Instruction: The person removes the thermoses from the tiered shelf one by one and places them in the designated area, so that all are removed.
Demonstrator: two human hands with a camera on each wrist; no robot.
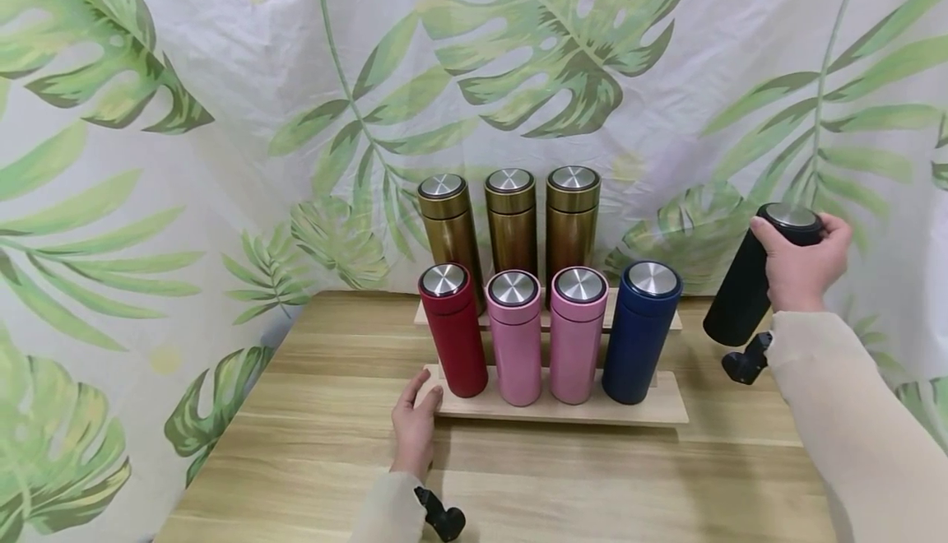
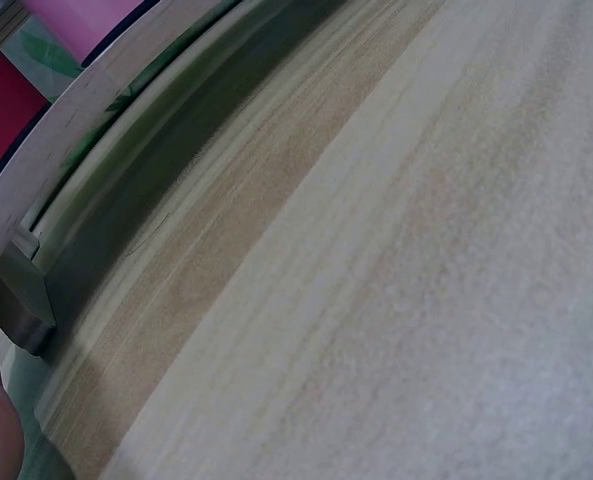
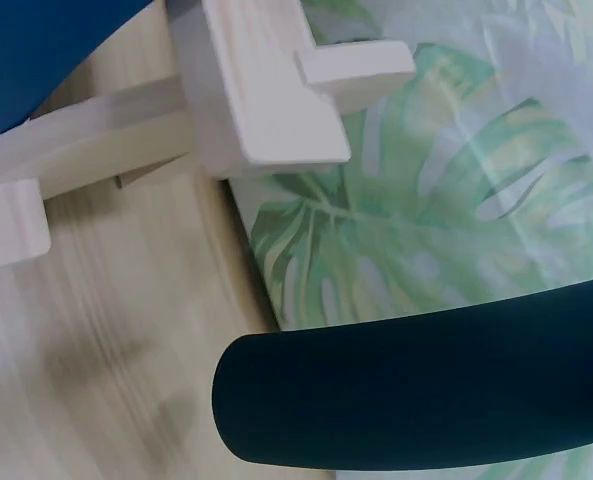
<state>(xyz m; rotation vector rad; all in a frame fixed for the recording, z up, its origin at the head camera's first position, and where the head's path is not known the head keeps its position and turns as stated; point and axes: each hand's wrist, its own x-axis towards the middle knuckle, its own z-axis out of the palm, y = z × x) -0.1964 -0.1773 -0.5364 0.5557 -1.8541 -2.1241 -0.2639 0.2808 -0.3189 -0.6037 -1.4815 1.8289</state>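
My right hand (image 1: 807,263) grips a black thermos bottle (image 1: 741,288) around its top, just below the silver lid. The bottle is tilted and held off to the right of a two-tier wooden rack (image 1: 670,399); its base shows in the right wrist view. With thumb and fingers, my left hand (image 1: 415,428) holds the left end of the rack's front tier. On that tier stand a red bottle (image 1: 457,345), two pink bottles (image 1: 516,354) (image 1: 576,350) and a blue bottle (image 1: 638,345). Three gold bottles (image 1: 448,226) (image 1: 513,230) (image 1: 572,222) occupy the back tier.
A wood-grain table (image 1: 311,444) lies under the rack. Behind it hangs a white cloth (image 1: 244,156) with a green leaf print. The rack's right end (image 3: 286,110) shows its stepped wooden pieces in the right wrist view. Small black cameras sit at both wrists.
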